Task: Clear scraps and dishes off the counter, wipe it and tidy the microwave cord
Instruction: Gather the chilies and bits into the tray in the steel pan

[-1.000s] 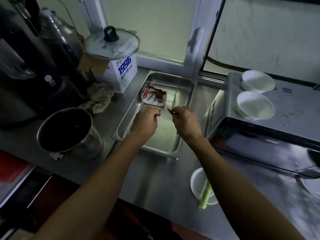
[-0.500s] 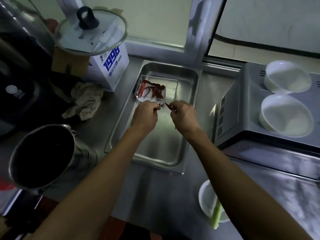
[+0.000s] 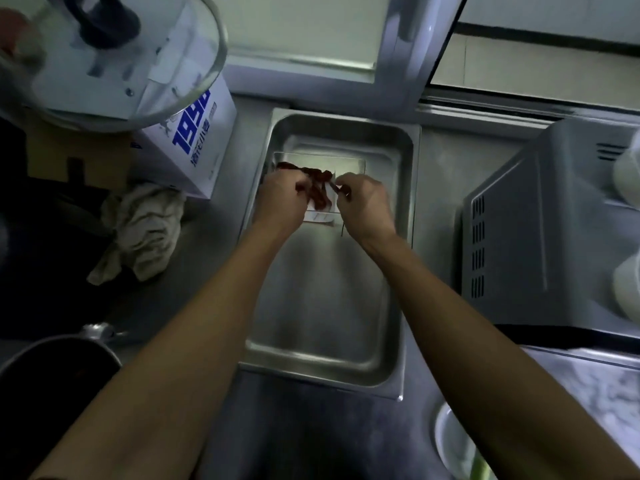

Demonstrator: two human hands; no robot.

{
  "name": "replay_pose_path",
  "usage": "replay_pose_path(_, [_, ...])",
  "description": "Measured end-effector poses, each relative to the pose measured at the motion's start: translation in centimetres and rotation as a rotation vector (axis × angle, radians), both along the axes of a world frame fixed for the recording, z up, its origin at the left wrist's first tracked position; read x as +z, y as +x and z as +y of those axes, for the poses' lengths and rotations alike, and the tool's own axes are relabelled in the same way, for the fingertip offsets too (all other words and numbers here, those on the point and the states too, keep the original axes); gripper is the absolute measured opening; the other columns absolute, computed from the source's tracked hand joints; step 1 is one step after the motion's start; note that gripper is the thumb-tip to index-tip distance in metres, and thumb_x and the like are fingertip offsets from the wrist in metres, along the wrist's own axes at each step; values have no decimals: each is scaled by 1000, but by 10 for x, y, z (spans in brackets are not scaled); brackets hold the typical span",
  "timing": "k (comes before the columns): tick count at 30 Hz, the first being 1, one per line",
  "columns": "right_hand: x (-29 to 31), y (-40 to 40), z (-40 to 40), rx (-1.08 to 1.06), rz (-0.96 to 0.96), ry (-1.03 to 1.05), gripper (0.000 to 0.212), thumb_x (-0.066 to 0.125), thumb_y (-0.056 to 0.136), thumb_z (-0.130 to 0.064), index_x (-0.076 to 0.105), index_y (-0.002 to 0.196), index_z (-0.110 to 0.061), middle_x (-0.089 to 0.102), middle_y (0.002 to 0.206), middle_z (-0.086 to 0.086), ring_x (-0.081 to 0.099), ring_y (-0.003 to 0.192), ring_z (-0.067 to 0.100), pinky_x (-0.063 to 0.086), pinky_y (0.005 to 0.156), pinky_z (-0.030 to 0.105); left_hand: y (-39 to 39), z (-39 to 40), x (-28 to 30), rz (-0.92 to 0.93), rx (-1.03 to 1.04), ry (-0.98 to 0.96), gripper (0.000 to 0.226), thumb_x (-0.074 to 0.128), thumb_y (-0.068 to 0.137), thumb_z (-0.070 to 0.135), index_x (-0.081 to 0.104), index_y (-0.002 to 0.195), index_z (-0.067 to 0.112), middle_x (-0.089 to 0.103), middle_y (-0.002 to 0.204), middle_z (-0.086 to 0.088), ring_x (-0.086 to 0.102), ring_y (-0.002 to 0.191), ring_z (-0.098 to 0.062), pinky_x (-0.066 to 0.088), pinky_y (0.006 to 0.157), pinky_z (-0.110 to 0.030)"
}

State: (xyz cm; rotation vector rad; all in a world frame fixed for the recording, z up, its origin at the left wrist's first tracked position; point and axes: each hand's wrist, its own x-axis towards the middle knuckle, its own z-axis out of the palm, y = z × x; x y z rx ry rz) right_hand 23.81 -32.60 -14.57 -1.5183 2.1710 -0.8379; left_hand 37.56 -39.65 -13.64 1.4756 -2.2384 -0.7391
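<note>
A steel tray [image 3: 322, 306] lies on the counter by the window. At its far end sits a clear plastic container [image 3: 348, 161] with dark red chili scraps [image 3: 320, 190] inside. My left hand [image 3: 280, 202] is closed on the container's left side, fingertips touching the chilies. My right hand [image 3: 367, 206] pinches a small red chili scrap at the container's right side, and a thin dark stem hangs below it. The microwave [image 3: 540, 237] stands at the right; its cord is hidden.
A crumpled cloth [image 3: 145, 230] lies left of the tray beside a white box [image 3: 197, 140] with a glass lid [image 3: 114, 64] on top. A metal pot [image 3: 52, 375] stands near left. At bottom right is a white bowl [image 3: 448, 441] holding a green stalk [image 3: 481, 467].
My head has moved closer and looks more steeply down. Both hands have reached further into the container, over the chilies.
</note>
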Motion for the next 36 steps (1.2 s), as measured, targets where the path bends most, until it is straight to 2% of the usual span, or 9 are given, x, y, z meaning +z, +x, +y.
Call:
replay_pose_path(2, [-5, 0, -18, -10, -22, 8, 25, 56, 91, 1, 72, 110, -2, 71, 103, 15, 65, 92, 29, 53, 83, 41, -1, -16, -6, -9, 16, 13, 23, 58, 91, -1, 77, 94, 11, 74, 97, -5, 59, 81, -8, 38, 67, -4])
replay_pose_path(5, [-15, 2, -43, -11, -37, 19, 23, 53, 88, 2, 72, 101, -1, 71, 96, 14, 64, 88, 29, 51, 78, 40, -3, -38, -17, -1, 47, 28, 22, 58, 92, 1, 77, 98, 11, 74, 99, -7, 66, 89, -17, 54, 83, -28])
replay_pose_path(7, [-22, 2, -57, -11, -32, 31, 20, 53, 86, 3, 71, 92, 0, 71, 88, 13, 63, 82, 28, 51, 74, 42, -5, -51, -25, -13, 40, 37, 20, 59, 92, 2, 76, 98, 11, 74, 100, -7, 67, 92, -19, 56, 85, -34])
replay_pose_path(11, [-37, 2, -77, 1, -30, 51, 18, 53, 87, 0, 71, 91, 0, 71, 89, 13, 63, 84, 29, 50, 75, 43, -8, -67, -40, -38, 52, 60, 21, 60, 88, 0, 76, 97, 11, 73, 101, -7, 67, 94, -21, 53, 83, -29])
replay_pose_path(14, [-47, 0, -86, 1, -27, 87, 20, 52, 89, -1, 71, 91, -2, 71, 88, 12, 64, 82, 28, 52, 72, 42, -10, -72, -49, -47, 60, 84, 21, 62, 87, 0, 77, 97, 10, 73, 101, -7, 66, 95, -22, 54, 87, -36])
replay_pose_path(18, [-56, -1, -93, 13, -23, 154, 22, 52, 91, -1, 72, 100, -2, 72, 96, 14, 67, 88, 30, 54, 78, 45, -14, -76, -57, -56, 34, 57, 16, 63, 89, 1, 76, 98, 7, 73, 100, -10, 67, 92, -22, 52, 80, -28])
replay_pose_path(25, [-58, -3, -92, 11, -37, 181, 23, 51, 86, 2, 72, 95, -2, 70, 90, 16, 64, 86, 33, 52, 76, 44, -15, -79, -67, -146, -5, 21, 15, 61, 93, 5, 75, 95, 7, 72, 97, -11, 66, 85, -25, 52, 74, -32])
replay_pose_path(31, [-46, -2, -81, 35, 16, 205, 23, 53, 89, -6, 72, 101, -4, 71, 96, 15, 65, 90, 31, 53, 78, 45, -13, -68, -53, -159, -43, 27, 17, 57, 93, 13, 72, 96, 6, 72, 94, -11, 65, 86, -27, 55, 79, -43])
replay_pose_path(36, [-24, -2, -58, 66, 83, 206, 22, 55, 93, -14, 71, 104, -5, 70, 102, 13, 64, 94, 32, 52, 82, 46, -8, -49, -26, -245, -96, 20, 22, 53, 96, 27, 69, 103, 13, 69, 105, -7, 63, 93, -26, 54, 83, -46])
